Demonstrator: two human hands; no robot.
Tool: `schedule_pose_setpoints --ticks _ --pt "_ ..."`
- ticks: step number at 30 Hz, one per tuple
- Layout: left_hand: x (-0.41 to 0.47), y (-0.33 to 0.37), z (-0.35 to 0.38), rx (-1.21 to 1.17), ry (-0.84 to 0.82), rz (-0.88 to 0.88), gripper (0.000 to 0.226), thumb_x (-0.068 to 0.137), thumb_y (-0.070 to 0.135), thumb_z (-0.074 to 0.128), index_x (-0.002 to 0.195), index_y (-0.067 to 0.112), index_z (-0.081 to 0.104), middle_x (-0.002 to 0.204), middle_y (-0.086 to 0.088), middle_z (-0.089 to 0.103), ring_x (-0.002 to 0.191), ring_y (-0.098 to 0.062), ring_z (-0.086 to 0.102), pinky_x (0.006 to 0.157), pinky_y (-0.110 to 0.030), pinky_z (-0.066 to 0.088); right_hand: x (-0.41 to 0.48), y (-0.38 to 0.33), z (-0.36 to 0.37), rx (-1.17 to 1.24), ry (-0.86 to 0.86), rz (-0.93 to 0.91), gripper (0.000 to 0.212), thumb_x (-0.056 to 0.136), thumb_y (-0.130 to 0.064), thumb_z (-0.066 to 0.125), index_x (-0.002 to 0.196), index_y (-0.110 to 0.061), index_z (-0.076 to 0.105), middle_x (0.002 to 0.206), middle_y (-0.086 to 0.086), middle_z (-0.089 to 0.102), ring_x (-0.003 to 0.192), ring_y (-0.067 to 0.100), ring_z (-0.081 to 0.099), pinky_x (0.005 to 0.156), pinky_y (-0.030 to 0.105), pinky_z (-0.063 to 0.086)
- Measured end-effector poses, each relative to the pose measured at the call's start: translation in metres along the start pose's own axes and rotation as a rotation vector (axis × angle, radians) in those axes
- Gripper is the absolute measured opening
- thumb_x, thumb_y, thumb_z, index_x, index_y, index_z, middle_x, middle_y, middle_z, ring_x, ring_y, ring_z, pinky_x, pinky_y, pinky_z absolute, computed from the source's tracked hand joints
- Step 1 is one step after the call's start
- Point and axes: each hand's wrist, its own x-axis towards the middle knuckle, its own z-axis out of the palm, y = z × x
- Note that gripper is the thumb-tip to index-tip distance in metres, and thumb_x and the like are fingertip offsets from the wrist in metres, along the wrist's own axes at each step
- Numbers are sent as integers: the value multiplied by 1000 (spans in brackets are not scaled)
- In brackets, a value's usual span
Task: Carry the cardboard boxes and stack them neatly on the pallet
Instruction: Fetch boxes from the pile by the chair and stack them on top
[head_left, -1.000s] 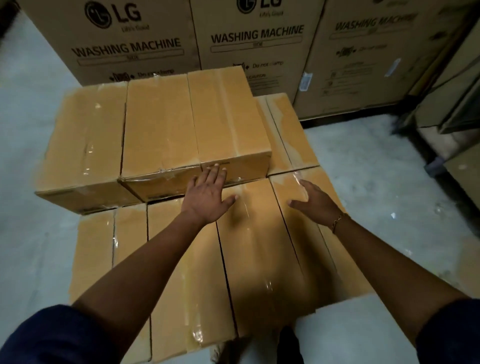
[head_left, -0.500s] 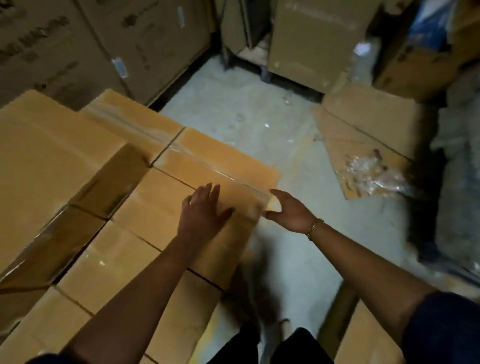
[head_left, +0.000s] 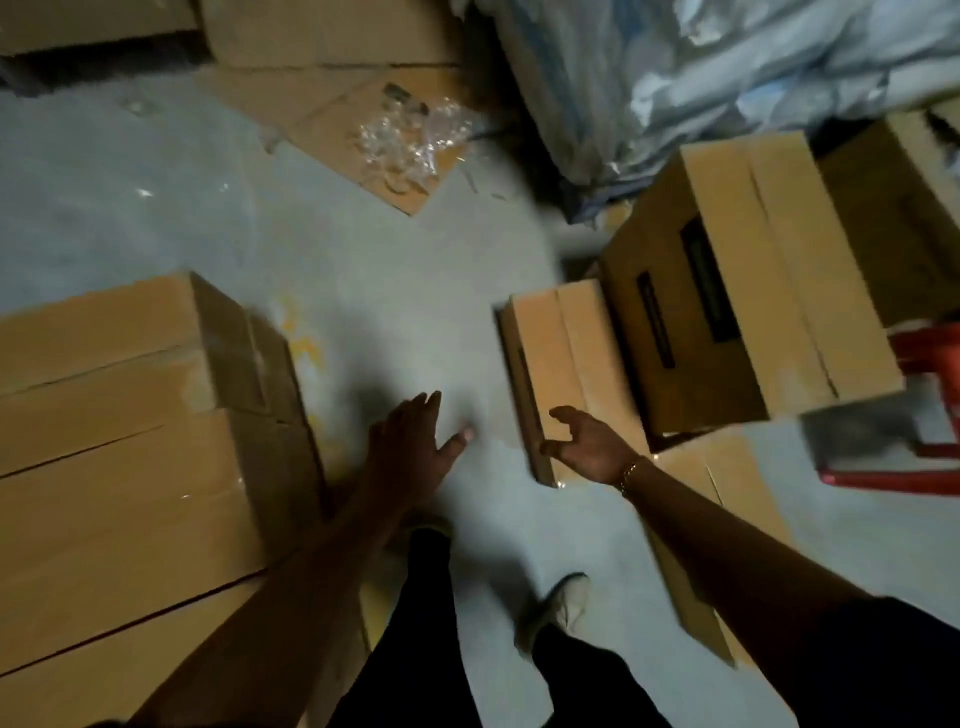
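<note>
As you look down, your right hand (head_left: 587, 441) hangs with loosely curled fingers, holding nothing, at the near end of a long, low tan cardboard box (head_left: 550, 364) lying on the grey concrete floor (head_left: 389, 291). Blur hides whether your thumb touches that box's edge. A thin gold bracelet (head_left: 629, 472) circles that wrist. Just left of the low box, over bare floor, your left hand (head_left: 410, 441) is spread with straight fingers, holding nothing. Well to the left of the low box sits a stack of tan taped cardboard boxes (head_left: 114, 467), packed side by side with dark seams between them. Against the low box's right side, rising above it, stands a larger tan cardboard box with dark rectangular labels (head_left: 737, 291). Nearer you than the low box, another tan cardboard box (head_left: 727, 488) lies partly under your right forearm. Beyond the low box, a flattened brown cardboard sheet (head_left: 322, 104) carries crumpled clear plastic wrap (head_left: 410, 135), and pale blue-white plastic sheeting (head_left: 727, 67) is heaped up. Far right of the low box, a red frame (head_left: 935, 415) shows at the edge.
</note>
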Motion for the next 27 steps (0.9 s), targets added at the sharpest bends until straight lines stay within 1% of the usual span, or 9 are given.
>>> schedule_pose_setpoints --ticks 3,5,7,9,11,13,20,23,27 --pt "-9 53 55 35 -97 22 108 76 84 19 157 16 40 160 -9 43 146 -29 40 115 -47 33 -15 92 -2 71 30 72 69 94 -40 70 151 -14 43 152 8 50 135 27 51 104 28 39" --pt "-18 85 90 45 -149 16 98 84 81 30 158 17 38 160 -9 42 146 -30 39 116 -46 33 -26 148 1 109 46 86 69 92 -42 72 149 -14 46 153 8 50 135 27 52 107 29 39" --pt "-28 116 123 49 -197 21 84 95 70 45 158 17 37 161 -9 41 147 -30 38 118 -46 33 -40 201 4 216 53 127 70 90 -41 74 148 -12 47 152 9 49 134 27 51 111 34 41" --pt "-37 148 151 40 -235 31 79 97 64 52 158 17 35 162 -9 40 147 -30 38 119 -47 32 -55 249 4 281 44 171 70 92 -41 72 150 -13 44 154 6 46 136 26 49 109 30 40" --pt "-47 180 176 24 -277 26 79 97 64 52 158 17 35 162 -8 39 147 -30 38 118 -48 32 -67 294 4 304 44 203 70 93 -43 70 152 -15 42 155 4 46 137 24 48 99 22 36" --pt "-56 208 201 8 -333 19 77 98 62 51 159 18 34 162 -8 39 147 -30 37 117 -46 30 -75 337 4 338 59 242 70 93 -44 70 152 -18 43 154 2 47 137 22 48 94 19 33" --pt "-48 278 284 9 -528 17 77 97 65 51 158 22 34 163 -8 38 148 -32 35 119 -47 26 -81 449 -11 426 119 371 68 92 -49 68 149 -20 45 151 4 51 133 26 52 106 32 39" --pt "-32 301 319 44 -574 52 76 98 64 50 159 21 34 163 -10 38 148 -31 37 121 -44 25 -72 493 -14 469 167 403 67 93 -47 68 149 -19 44 153 4 49 136 26 49 107 30 37" --pt "-23 338 374 -28 -582 46 76 98 61 53 159 18 35 162 -11 37 148 -30 36 121 -41 28 -66 555 -10 450 215 414 67 93 -49 68 148 -18 46 151 5 51 134 27 51 107 31 37"
